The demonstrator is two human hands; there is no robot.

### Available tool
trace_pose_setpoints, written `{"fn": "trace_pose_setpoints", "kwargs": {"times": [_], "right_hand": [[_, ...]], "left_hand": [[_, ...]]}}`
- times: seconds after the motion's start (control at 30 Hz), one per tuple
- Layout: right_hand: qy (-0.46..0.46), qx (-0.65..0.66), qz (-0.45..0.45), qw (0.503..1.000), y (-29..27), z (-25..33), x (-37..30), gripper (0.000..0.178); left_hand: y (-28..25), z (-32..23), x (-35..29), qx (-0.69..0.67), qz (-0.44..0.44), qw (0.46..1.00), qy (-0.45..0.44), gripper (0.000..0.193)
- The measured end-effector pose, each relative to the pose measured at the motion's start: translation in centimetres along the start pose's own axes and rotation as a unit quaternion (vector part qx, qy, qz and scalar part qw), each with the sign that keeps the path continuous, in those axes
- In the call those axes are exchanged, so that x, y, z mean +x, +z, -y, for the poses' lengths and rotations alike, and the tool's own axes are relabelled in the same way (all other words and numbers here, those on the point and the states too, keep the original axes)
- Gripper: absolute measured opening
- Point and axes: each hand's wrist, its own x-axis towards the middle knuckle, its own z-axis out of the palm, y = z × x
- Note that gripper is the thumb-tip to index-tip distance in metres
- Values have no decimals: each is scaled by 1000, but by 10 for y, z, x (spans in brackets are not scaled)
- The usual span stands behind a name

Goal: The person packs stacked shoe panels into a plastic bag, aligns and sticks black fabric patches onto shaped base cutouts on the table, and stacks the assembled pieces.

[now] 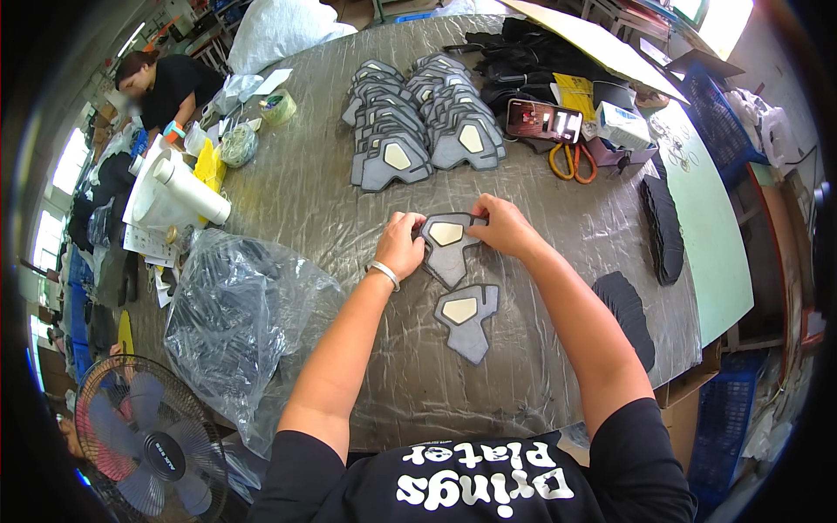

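Between my hands is a grey, dark-edged shaped pad (448, 261) with a cream patch, lying at or just above the table. My left hand (401, 244) grips its left edge with closed fingers; a pale bracelet circles that wrist. At its upper right corner, my right hand (506, 228) pinches the edge between thumb and fingers. Just below it, a second grey pad (471, 338) of like shape lies flat, touched by neither hand. Farther off stand two overlapping rows of the same pads, a left row (390, 131) and a right row (458, 113).
A plastic film covers the table (540, 383). Clear plastic bags (235, 322) lie left, near a fan (161, 453). Back right are a propped phone (545, 120), orange-handled scissors (573, 164) and black cloth pieces (532, 57). Black stacks (663, 231) line the right. A person (170, 91) works far left.
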Motion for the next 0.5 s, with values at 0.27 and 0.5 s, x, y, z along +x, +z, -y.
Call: {"fn": "trace_pose_setpoints", "kwargs": {"times": [0.27, 0.5], "right_hand": [[51, 443, -35, 894, -21, -26, -5, 27], [65, 414, 18, 908, 10, 3, -4, 28]], "left_hand": [[-4, 2, 24, -44, -25, 997, -60, 27], [0, 16, 44, -32, -48, 994, -94, 30]]}}
